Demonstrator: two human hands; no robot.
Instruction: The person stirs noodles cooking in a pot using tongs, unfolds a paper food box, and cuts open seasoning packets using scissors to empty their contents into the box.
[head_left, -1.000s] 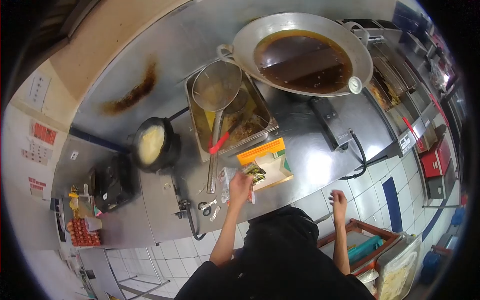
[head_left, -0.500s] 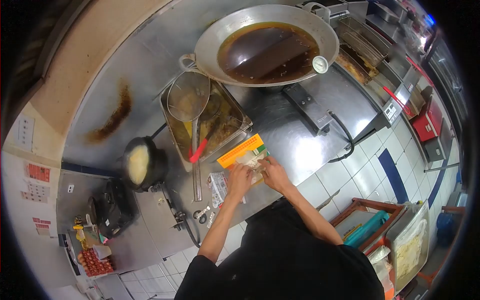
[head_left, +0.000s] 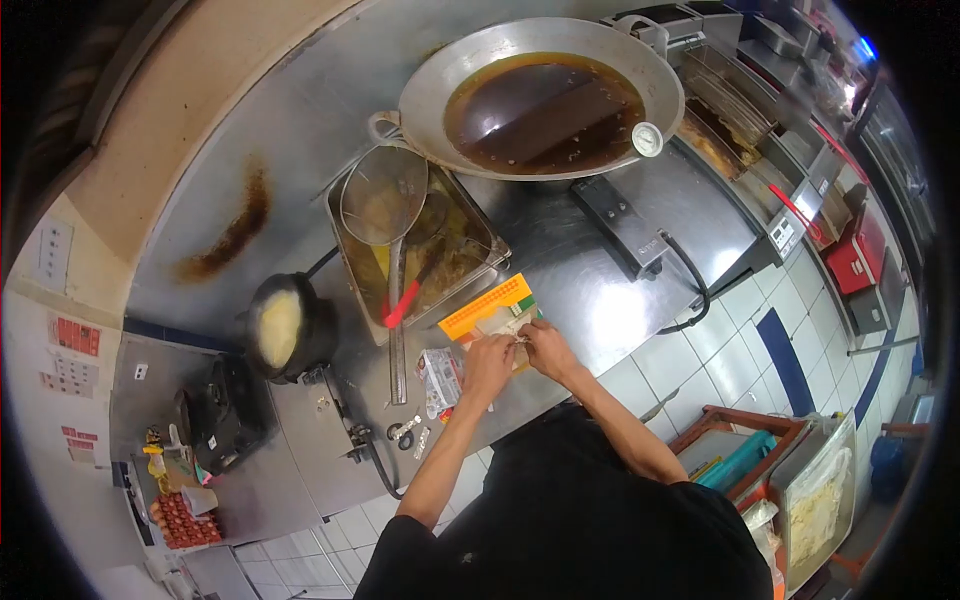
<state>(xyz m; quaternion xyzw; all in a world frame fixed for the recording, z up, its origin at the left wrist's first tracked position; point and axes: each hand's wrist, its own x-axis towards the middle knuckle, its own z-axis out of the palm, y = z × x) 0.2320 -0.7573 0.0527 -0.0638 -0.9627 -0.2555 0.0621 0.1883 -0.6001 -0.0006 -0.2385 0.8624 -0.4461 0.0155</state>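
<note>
Both my hands are over the steel counter in front of my body, close together. My left hand and my right hand pinch the near edge of a thin, pale, crinkled wrapper. What it contains is hard to make out. Behind and beneath it lies an orange-and-yellow printed packet with a green corner. Left of my left hand sits a white packet with red print. A pair of dark-handled scissors rests near the counter's front edge.
A large wok of dark oil with a dial thermometer stands at the back. A strainer and red-handled tongs lie across an oily tray. A black pot with pale content is left.
My hands have come slightly closer together, with the fingers nearly meeting on the wrapper. The whole view has shifted a little; the other things stay in place.
</note>
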